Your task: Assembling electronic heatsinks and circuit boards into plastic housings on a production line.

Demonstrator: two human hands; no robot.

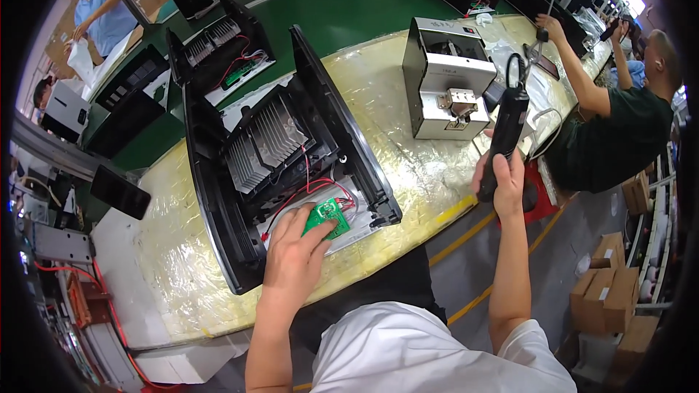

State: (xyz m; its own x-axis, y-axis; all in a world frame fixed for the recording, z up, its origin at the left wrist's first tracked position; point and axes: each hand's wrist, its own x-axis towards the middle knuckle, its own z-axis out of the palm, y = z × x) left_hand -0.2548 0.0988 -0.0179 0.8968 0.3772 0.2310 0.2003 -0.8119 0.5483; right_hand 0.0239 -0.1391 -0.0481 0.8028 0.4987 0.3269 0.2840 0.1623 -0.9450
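Observation:
My left hand (293,253) grips a small green circuit board (329,217) at the near end of an open black appliance housing (348,138). Its fingers lie over the board's left and near edges. Red and pale wires run from the board into the housing, beside a finned metal heat sink (266,147). In my right hand (502,178), off to the right past the table's edge, is a black electric screwdriver (512,113). The tool is held roughly upright, with a cord loop at its upper end. My right fingers wrap its lower part.
A white metal machine (449,80) stands on the film-covered table (167,247) behind the screwdriver. Another open housing (226,51) sits farther back on the green conveyor (328,18). A phone-like black screen (120,193) is at left. A co-worker (619,131) works at right, above cardboard boxes (604,298).

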